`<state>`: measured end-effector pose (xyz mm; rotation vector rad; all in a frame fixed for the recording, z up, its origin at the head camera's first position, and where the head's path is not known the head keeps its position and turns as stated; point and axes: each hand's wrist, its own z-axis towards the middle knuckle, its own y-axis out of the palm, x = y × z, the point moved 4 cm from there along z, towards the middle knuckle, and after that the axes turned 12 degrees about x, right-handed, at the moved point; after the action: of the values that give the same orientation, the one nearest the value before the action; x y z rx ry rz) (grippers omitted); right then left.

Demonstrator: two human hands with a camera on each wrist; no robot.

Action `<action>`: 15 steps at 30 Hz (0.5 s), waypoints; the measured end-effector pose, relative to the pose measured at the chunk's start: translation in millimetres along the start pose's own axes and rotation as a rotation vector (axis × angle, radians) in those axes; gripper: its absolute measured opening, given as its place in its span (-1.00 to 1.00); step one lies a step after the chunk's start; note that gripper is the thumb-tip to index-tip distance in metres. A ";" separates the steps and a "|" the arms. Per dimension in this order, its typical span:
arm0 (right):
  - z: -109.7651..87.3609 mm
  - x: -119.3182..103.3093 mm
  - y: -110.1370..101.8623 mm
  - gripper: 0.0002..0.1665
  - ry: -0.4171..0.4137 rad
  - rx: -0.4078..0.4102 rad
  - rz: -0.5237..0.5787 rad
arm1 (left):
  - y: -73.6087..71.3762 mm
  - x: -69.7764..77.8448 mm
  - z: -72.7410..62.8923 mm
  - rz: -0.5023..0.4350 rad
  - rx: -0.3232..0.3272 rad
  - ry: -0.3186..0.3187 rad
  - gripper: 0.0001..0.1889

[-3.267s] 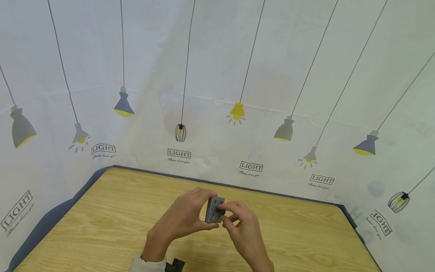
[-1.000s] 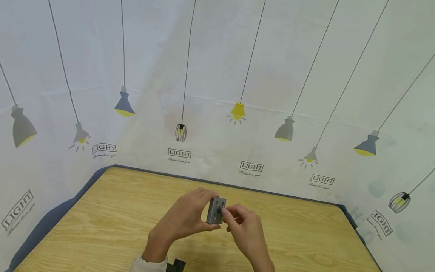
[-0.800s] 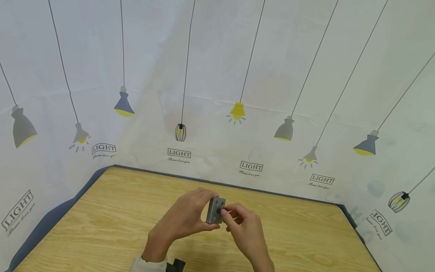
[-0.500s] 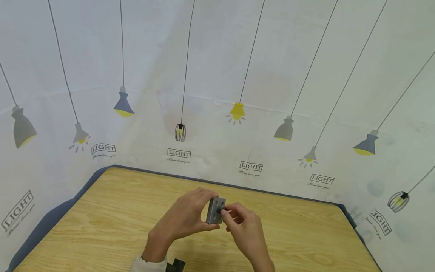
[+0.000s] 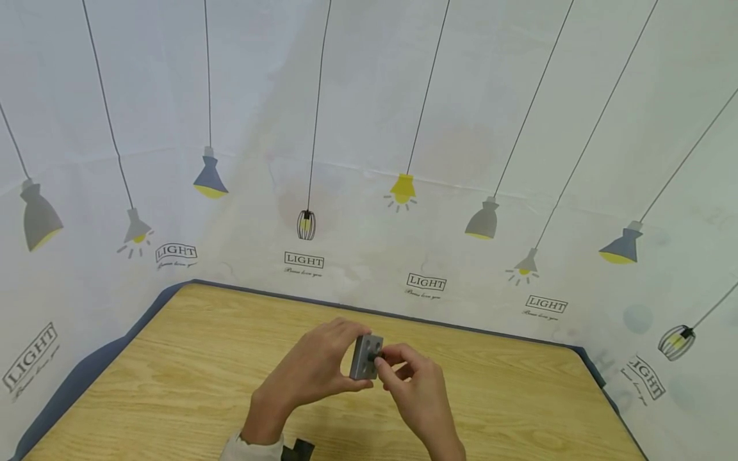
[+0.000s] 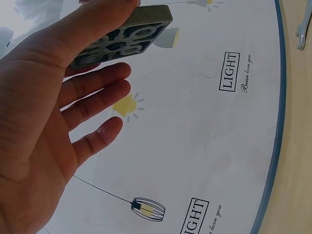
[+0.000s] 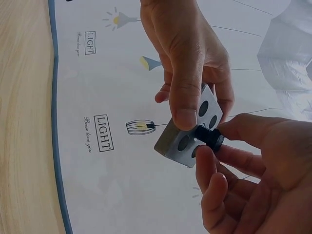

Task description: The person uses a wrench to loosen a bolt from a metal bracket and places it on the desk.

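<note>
A pale backdrop printed with hanging lamps is filling the upper part of the head view. Below it, a wood-grain table is spreading across the bottom of the frame. At lower centre, the left hand is grasping a block by opposite edges, its remaining fingers extending free in the left wrist view. Just right of it, the right hand is pinching a bolt. The grey block is sitting between the hands, tilting, its holed face turning rightward. The black bolt is meeting that face near its middle; its depth is hiding from view.
</note>
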<state>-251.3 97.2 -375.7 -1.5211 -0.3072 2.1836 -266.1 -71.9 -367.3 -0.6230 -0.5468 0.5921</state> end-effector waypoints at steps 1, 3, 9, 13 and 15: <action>0.0 -0.1 0.0 -0.89 -0.003 0.001 -0.001 | -0.1 -0.1 0.0 -0.001 0.000 -0.001 -0.30; -0.1 -0.5 -0.2 -0.89 -0.011 0.006 -0.008 | -0.3 0.0 0.0 -0.003 0.000 -0.001 -0.30; -0.5 -2.0 -0.9 -0.89 -0.041 0.024 -0.015 | -0.4 -0.3 0.1 -0.012 -0.010 -0.013 -0.30; -1.0 -2.8 -1.3 -0.88 -0.060 0.035 -0.011 | -0.6 -0.3 0.0 -0.014 -0.015 -0.017 -0.30; -1.4 -3.0 -1.5 -0.86 -0.065 0.038 -0.011 | -0.7 -0.3 0.1 -0.015 -0.015 -0.018 -0.30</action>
<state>-248.7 97.0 -373.1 -1.4273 -0.2925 2.2206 -266.1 -72.6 -366.9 -0.6278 -0.5725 0.5807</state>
